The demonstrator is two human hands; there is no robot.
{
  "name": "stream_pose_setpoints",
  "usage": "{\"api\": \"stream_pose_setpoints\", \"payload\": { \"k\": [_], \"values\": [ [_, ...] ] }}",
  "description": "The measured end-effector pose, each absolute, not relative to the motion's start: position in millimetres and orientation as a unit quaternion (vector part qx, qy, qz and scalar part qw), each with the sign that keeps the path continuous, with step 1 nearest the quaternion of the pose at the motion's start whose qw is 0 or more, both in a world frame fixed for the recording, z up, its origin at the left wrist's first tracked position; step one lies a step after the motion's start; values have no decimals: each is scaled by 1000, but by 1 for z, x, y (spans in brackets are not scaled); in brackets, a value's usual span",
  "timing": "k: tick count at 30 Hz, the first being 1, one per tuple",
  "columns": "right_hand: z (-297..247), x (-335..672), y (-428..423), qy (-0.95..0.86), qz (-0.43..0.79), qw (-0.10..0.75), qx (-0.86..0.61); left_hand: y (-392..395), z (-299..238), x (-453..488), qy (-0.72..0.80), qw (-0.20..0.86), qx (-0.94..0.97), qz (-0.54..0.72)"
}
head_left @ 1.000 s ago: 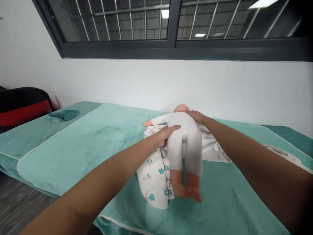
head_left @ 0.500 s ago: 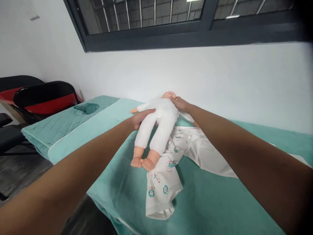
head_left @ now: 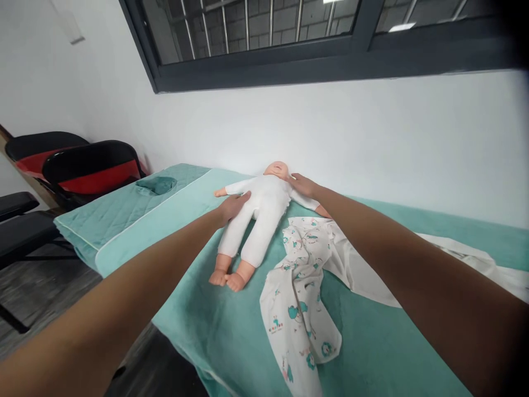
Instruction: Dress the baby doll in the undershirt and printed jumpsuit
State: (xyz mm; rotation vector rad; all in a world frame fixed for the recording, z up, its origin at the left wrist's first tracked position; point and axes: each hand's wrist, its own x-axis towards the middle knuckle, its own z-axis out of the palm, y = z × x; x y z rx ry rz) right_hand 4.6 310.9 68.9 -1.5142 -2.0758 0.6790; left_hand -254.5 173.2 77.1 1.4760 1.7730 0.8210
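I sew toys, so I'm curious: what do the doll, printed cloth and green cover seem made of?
Doll: white body seemingly matte fabric, ruffled along one side; feet probably smooth vinyl, with moulded toes. Printed cloth: thin, matte, perhaps cotton, from its limp creases. Green cover: apparently velvety plush, by patchy shading.

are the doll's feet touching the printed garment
Apart. The head view shows it: a strip of the green cover is visible between the doll's feet and the printed garment.
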Motion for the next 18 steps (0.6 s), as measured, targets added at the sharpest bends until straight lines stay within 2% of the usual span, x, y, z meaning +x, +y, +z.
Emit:
{"api": "stream_pose_setpoints", "payload": {
  "k": [3, 5, 7, 9, 11, 15, 18],
  "values": [
    [68, 62, 303, -752, 187, 168, -609, 164, 93, -247, 730, 139, 589, 318],
    [67, 108, 289, -742, 166, 117, -638, 149, 102, -235, 663, 54, 692, 281],
    [64, 152, 268, -738, 162, 60, -652, 129, 106, -219, 526, -13, 831, 180],
    [62, 187, 245, -743, 160, 21, -649, 107, 101, -200, 381, -26, 921, 81],
    [61, 210, 221, -758, 159, 1, -632, 88, 92, -180, 307, -23, 951, 32],
    [68, 217, 178, -804, 133, 4, -580, 71, 81, -138, 291, -38, 956, -8],
    [81, 202, 143, -839, 85, 39, -536, 71, 90, -99, 333, -47, 940, 57]
  ]
}}
